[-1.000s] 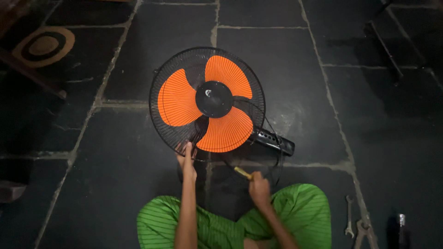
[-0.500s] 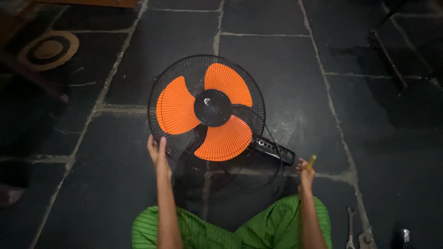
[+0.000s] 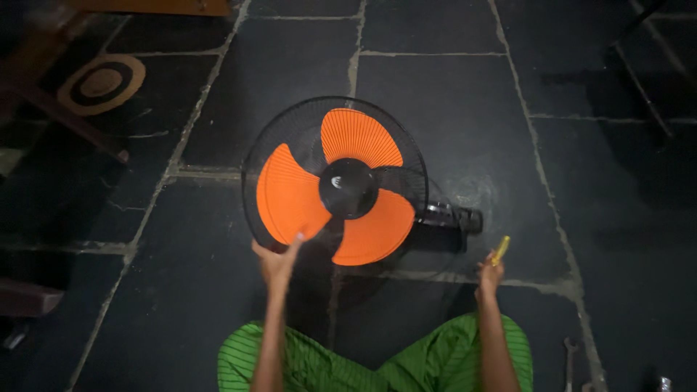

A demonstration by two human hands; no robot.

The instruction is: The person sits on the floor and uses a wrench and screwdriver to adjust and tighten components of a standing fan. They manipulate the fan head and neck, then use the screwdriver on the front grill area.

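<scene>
Since a moment ago the right hand [image 3: 491, 276] has swung out wide, closed on a yellow-handled tool [image 3: 500, 250]. Dark stone floor [image 3: 450, 87]; the fan [image 3: 341, 181] lies face-up just beyond the left hand [image 3: 276, 263], which grips its grille rim, its body [image 3: 454, 218] extending toward the right hand.

The only view comes from the camera on my head, looking almost straight down past my knees at the dark stone floor [image 3: 465, 109]. It sits well above the work, far enough to take in the whole fan [image 3: 341, 181] in the middle of the frame and several floor slabs around it. My forearms and green-striped trousers [image 3: 319, 366] enter from the bottom edge, nearest the lens.
</scene>
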